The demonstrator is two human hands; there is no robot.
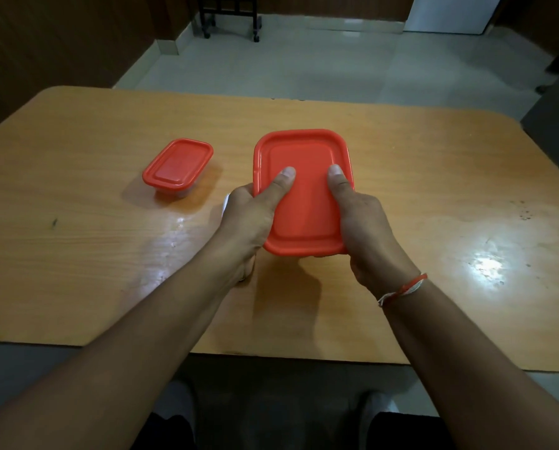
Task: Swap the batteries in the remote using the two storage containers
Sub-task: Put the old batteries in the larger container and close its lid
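Nearest, both hands gripping the large square red-lidded plastic container above the glossy wooden counter: left hand and right hand at its sides, thumbs pressed on the lid; farther left, resting apart on the counter, a small rectangular red-lidded clear container.

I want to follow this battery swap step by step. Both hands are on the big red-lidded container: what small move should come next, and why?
Probably pry up one corner of the large red square plastic lid. It looks fully seated, and the left hand and right hand already grip its sides with thumbs on top. The small red-lidded rectangular container on the wooden table is closed too, and no remote is in view.
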